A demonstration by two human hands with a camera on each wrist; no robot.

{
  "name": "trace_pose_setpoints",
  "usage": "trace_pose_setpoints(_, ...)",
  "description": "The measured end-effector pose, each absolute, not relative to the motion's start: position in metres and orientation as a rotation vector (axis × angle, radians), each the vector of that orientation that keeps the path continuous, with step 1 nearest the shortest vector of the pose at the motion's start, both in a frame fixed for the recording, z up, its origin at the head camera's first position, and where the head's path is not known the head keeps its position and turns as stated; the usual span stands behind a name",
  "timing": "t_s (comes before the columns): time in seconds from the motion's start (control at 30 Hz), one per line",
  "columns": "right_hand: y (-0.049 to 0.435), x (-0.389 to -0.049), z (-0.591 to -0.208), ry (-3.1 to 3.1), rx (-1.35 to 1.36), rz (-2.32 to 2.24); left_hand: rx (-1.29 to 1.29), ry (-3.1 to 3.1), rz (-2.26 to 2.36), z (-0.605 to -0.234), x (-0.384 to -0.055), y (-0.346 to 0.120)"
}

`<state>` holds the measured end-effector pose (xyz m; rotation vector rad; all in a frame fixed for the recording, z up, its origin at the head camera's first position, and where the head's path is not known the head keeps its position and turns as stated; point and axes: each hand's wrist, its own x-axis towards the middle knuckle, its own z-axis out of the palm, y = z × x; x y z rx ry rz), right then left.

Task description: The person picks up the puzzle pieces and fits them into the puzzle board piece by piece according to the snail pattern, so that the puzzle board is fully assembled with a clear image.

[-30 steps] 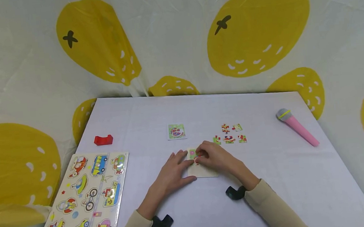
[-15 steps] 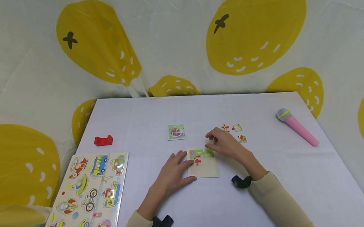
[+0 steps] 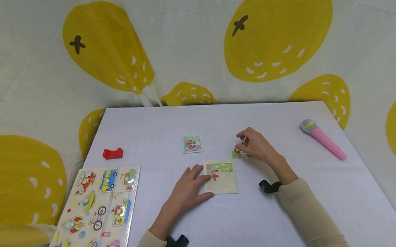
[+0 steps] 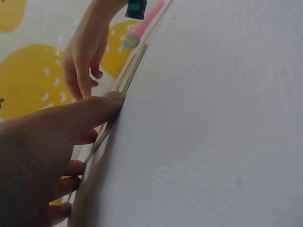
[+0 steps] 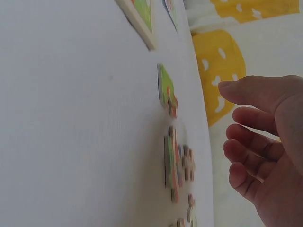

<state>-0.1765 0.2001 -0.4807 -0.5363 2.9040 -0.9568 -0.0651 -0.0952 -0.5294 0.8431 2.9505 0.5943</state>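
Crosswise, printed strip, far side of board

Loose pieces lie between puzzle tray and microphone.

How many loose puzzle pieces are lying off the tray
5 in the right wrist view: one piece nearest the tray, two pieces midway, two pieces near the bottom edge, where more may be cut off.
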Motion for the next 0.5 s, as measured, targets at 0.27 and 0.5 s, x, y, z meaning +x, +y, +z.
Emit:
trace_pose_setpoints(0.27,0.217,-0.190,-0.489,2.896,-0.426,-0.902,0.841,2.956,0.586,-0.530,-0.065,-0.095)
trace_pose_setpoints(0.5,0.225,-0.196,-0.495,2.875,-0.361,-0.868,0.841,2.964,0.584,-0.532,-0.065,-0.095)
